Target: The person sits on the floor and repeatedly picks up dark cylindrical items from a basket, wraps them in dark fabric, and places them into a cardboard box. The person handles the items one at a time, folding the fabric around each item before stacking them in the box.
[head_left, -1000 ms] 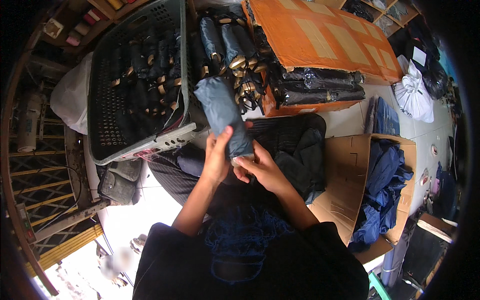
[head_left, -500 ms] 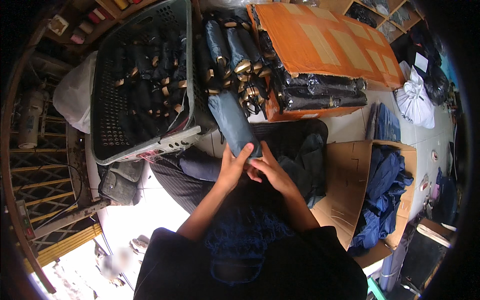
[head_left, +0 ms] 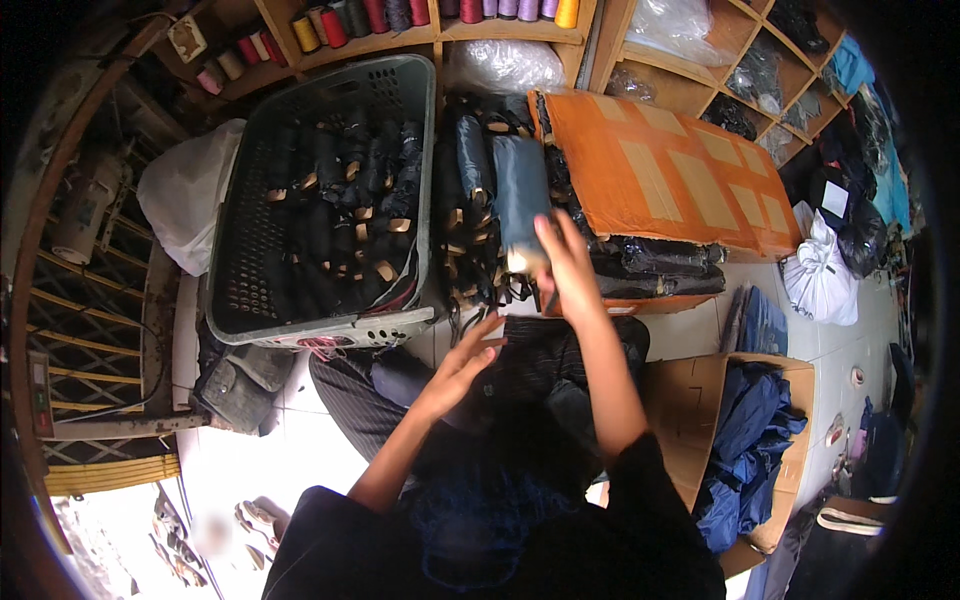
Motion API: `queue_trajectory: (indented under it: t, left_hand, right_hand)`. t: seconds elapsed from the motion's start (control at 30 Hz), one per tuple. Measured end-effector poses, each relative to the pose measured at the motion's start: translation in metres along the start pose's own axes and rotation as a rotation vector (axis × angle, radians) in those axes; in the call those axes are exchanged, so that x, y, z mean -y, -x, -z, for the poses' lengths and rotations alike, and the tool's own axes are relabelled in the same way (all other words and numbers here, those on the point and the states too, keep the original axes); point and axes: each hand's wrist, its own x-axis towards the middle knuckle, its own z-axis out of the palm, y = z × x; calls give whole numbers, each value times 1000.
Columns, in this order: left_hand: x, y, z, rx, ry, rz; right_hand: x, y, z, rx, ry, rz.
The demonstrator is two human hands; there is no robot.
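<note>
Just nearer than and right of a perforated dark plastic basket (head_left: 330, 332), a person's left hand (head_left: 463, 372) is spread loosely above pinstriped trousers (head_left: 345, 385), with nothing visible in its grasp. Farther right of the basket, the right hand (head_left: 572, 265), partly open, meets the near end of a blue-grey folding umbrella (head_left: 521, 190); whether it grips or merely touches cannot be told. The umbrella, sleeved and nearly lengthwise, lies over a row of similar umbrellas (head_left: 472, 160) beside the basket's right wall.

Good handling here would probably mean guiding the umbrella by its near end, parallel to its neighbours, keeping the sleeve smooth and easing the fingers away without dragging the row.

Motion blur smears the umbrella's pale end and the fingertips around it; its underside is hidden. Black umbrellas (head_left: 340, 190) inside the basket merge too darkly to count. Right of the basket, the top of an orange carton (head_left: 670, 165) covers most of the plastic-wrapped packs (head_left: 660, 283) below. Behind the basket, thread spools (head_left: 375, 14) are cut off by the upper edge.
</note>
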Motion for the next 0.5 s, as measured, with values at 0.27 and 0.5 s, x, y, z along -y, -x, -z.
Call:
queue_trajectory:
  t: [0.27, 0.5]
  left_hand:
    - [24, 29, -5, -14, 9, 112]
    - [41, 43, 5, -98, -8, 172]
  right_hand:
    - [-9, -184, 0, -268, 714, 118]
    - [-6, -127, 5, -353, 948, 367]
